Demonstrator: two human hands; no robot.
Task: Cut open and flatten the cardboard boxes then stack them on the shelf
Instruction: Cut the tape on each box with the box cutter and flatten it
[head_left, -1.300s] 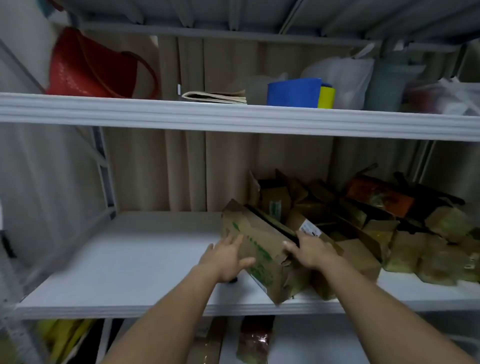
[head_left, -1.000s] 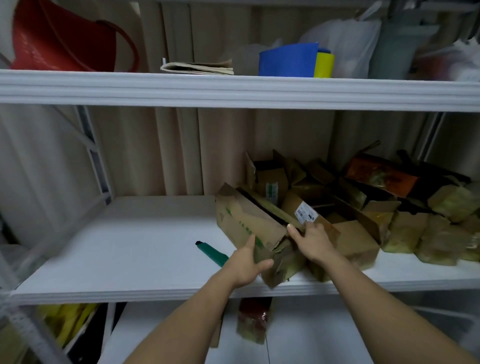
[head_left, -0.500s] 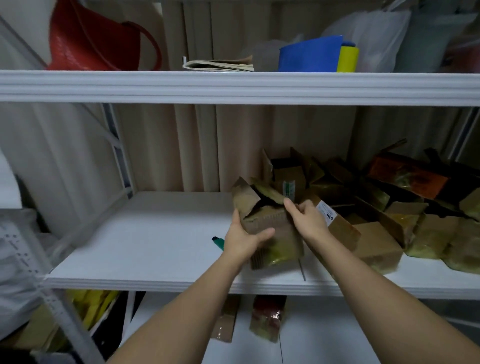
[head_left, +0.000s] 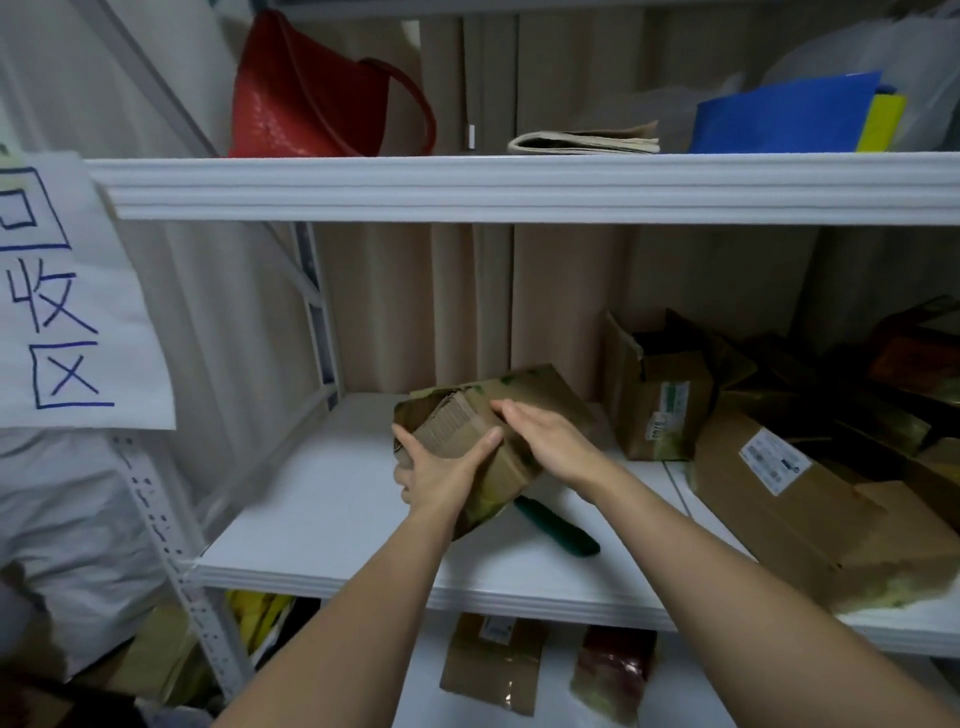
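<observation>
Single head-worn view, forward and slightly down, close to the shelf (head_left: 332, 499)

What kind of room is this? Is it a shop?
Probably a storeroom or recycling corner, not a shop. White metal shelves hold a jumble of used cardboard boxes, a red bag and folded papers, and a handwritten paper sign hangs at the left.
</observation>
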